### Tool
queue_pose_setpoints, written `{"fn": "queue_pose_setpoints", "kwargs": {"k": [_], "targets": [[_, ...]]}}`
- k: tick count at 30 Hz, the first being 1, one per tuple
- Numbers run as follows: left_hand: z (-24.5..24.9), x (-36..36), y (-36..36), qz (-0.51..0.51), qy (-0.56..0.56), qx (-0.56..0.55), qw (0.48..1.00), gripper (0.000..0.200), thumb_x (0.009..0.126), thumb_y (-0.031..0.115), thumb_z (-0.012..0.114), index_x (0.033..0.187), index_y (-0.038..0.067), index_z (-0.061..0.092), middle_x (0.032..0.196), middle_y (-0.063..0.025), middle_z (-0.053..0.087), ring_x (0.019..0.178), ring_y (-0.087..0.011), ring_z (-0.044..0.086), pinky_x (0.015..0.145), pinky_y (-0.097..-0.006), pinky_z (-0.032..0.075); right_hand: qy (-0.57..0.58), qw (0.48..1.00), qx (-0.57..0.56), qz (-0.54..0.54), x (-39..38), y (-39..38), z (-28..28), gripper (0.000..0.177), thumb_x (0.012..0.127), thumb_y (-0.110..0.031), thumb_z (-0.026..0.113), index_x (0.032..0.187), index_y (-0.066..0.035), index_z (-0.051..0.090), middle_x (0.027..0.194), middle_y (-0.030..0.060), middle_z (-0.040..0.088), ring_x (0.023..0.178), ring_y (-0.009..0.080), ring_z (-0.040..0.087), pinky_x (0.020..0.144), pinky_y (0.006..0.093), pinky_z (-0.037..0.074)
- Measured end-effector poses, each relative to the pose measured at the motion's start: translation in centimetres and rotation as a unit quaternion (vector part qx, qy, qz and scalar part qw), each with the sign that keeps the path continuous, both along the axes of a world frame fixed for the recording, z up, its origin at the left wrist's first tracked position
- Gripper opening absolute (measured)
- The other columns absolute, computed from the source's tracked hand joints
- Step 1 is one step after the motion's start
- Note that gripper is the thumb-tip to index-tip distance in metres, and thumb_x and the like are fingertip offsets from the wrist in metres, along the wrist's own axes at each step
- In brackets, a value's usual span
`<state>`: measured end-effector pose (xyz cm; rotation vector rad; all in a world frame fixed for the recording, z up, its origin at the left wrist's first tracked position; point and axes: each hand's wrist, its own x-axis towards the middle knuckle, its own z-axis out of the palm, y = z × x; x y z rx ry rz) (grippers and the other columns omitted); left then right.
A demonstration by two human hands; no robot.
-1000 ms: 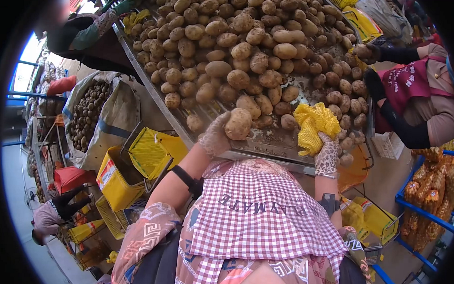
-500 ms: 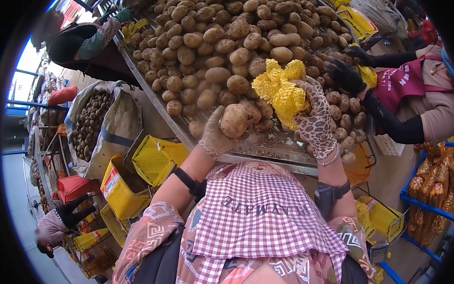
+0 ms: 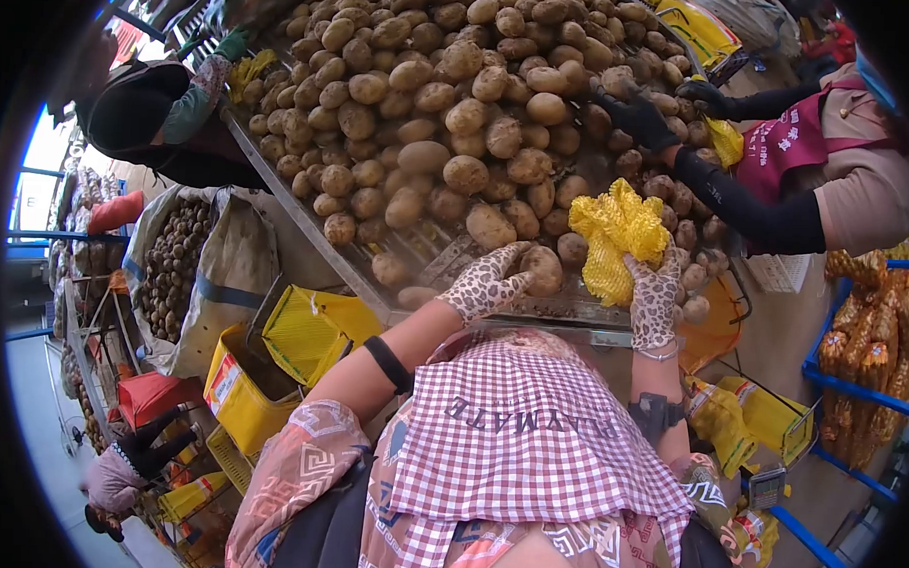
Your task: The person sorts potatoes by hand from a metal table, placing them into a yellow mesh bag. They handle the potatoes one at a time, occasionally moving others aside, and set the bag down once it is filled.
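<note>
My left hand (image 3: 486,285), in a leopard-print glove, has its fingers closed against a potato (image 3: 544,271) near the front edge of the metal sorting table. In my right hand (image 3: 656,303), gloved the same way, is a crumpled yellow foam net sleeve (image 3: 617,230), bunched up above the fingers. The potato is low and to the left of the yellow netting, with a small gap between them. A big heap of soil-covered potatoes (image 3: 430,113) fills the table beyond both hands.
A co-worker's black-gloved hand (image 3: 636,115) reaches into the heap from the right. Another person's green-gloved hand (image 3: 231,46) is at the far left. Yellow baskets (image 3: 245,402) and a potato sack (image 3: 229,286) stand left, blue racking (image 3: 866,384) right.
My left hand has moved right with a potato, closer to my right hand. My right hand and the yellow netting have come down and right. The co-worker's dark glove has reached further over the heap.
</note>
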<state>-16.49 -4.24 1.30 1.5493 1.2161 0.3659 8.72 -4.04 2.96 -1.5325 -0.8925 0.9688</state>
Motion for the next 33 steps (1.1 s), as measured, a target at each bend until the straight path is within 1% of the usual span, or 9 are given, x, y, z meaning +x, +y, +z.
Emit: {"fn": "queue_pose_setpoints", "kwargs": {"k": [2,4,10,13,14,15,18,26,33], "targets": [[2.8,0.3,0.9,-0.013,0.039,0.022,0.999,0.055,0.086,0.024,0.059,0.136,0.009,0.041,0.136,-0.018,0.044,0.129,-0.034,0.037,0.107,-0.0415,0.03,-0.01,1.0,-0.014,-0.008,0.5,-0.4,0.7,0.064,0.075,0.007,0.067,0.132,-0.001,0.042,0.128,0.0116,0.05,0.117,0.0226,0.049,0.102,0.0342,0.038],[1.9,-1.0,2.4,-0.109,0.268,0.35,0.891,0.058,0.08,0.018,0.063,0.134,0.012,0.044,0.136,-0.0159,0.043,0.127,-0.036,0.039,0.106,-0.0447,0.032,0.071,0.996,0.004,-0.044,1.4,-1.0,0.3,0.063,0.077,0.005,0.067,0.133,-0.001,0.041,0.128,0.0113,0.05,0.117,0.0226,0.049,0.102,0.0343,0.039],[-3.1,-2.8,5.3,-0.178,0.362,0.378,0.833,0.058,0.073,0.016,0.067,0.129,0.014,0.051,0.139,-0.0117,0.039,0.124,-0.0366,0.042,0.104,-0.0448,0.034,0.065,0.996,-0.001,-0.061,1.1,-2.1,-0.4,0.061,0.077,0.003,0.067,0.132,0.0,0.042,0.128,0.0127,0.05,0.117,0.0224,0.049,0.101,0.034,0.039],[-0.9,-3.1,5.3,-0.07,0.142,0.171,0.973,0.052,0.082,0.018,0.062,0.131,0.014,0.047,0.135,-0.0126,0.044,0.124,-0.0351,0.041,0.103,-0.0472,0.036,0.049,0.999,0.0,-0.014,1.2,-2.1,-0.4,0.058,0.076,0.005,0.068,0.129,0.001,0.044,0.126,0.0125,0.051,0.116,0.0219,0.05,0.101,0.0326,0.039],[-1.7,-3.3,4.5,0.071,-0.169,-0.049,0.982,0.053,0.083,0.023,0.062,0.132,0.014,0.043,0.134,-0.0132,0.045,0.124,-0.0343,0.042,0.101,-0.0501,0.037,0.048,0.999,0.004,-0.016,1.0,-1.8,0.4,0.058,0.076,0.005,0.068,0.129,0.001,0.044,0.126,0.0125,0.051,0.116,0.0219,0.05,0.101,0.0326,0.039],[-1.6,-3.4,3.9,0.2,-0.451,-0.263,0.829,0.056,0.085,0.029,0.062,0.134,0.014,0.04,0.133,-0.0138,0.046,0.124,-0.0336,0.043,0.1,-0.0531,0.038,0.006,1.0,-0.001,-0.017,0.8,-1.3,1.4,0.058,0.076,0.005,0.067,0.129,0.002,0.044,0.125,0.0126,0.052,0.115,0.0219,0.051,0.101,0.0323,0.039],[0.3,-4.2,2.2,0.193,-0.586,-0.337,0.711,0.065,0.084,0.038,0.063,0.137,0.013,0.035,0.131,-0.0137,0.047,0.122,-0.0312,0.045,0.097,-0.0566,0.039,-0.089,0.991,0.082,0.057,-0.5,1.2,3.1,0.053,0.073,0.01,0.064,0.124,0.0,0.05,0.122,0.0112,0.054,0.113,0.0216,0.052,0.1,0.0315,0.041],[0.4,-4.0,2.4,0.189,-0.644,-0.314,0.672,0.073,0.082,0.055,0.059,0.136,0.011,0.036,0.131,-0.0136,0.048,0.12,-0.0307,0.048,0.1,-0.0537,0.04,-0.359,0.779,0.282,0.43,-11.8,3.2,8.3,0.06,0.063,-0.003,0.077,0.119,-0.016,0.059,0.135,0.0179,0.043,0.122,0.0346,0.047,0.102,0.0414,0.04],[1.1,-7.0,1.7,0.191,-0.734,-0.239,0.606,0.066,0.08,0.056,0.061,0.124,0.01,0.046,0.119,-0.014,0.055,0.109,-0.0312,0.056,0.092,-0.0429,0.05,-0.08,0.953,0.062,0.286,-6.3,1.6,0.4,0.049,0.064,0.006,0.069,0.11,-0.005,0.058,0.114,0.0143,0.057,0.113,0.0268,0.053,0.1,0.0356,0.042]]}}
